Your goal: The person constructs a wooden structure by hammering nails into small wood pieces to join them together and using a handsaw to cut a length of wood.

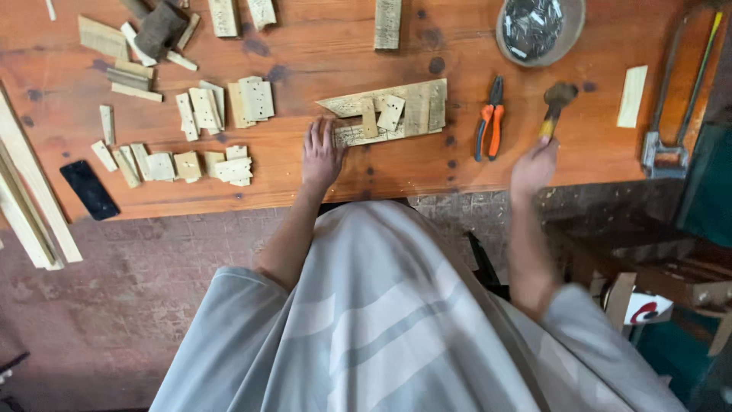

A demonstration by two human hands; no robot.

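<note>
While left hand (321, 155) lies flat, open, on the wooden slat assembly (393, 111) mid-bench, right hand (534, 164) grips a raised hammer (556, 106); risk: a blow landing on nearby fingers.

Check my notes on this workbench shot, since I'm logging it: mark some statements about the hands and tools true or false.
1. The right hand holds a hammer. True.
2. The left hand rests flat by the joined wooden pieces. True.
3. The orange-handled pliers are in the left hand. False: they lie on the table between the hands.
4. The dark phone lies beside the bowl of nails. False: it lies at the table's left edge, far from the bowl.
</note>
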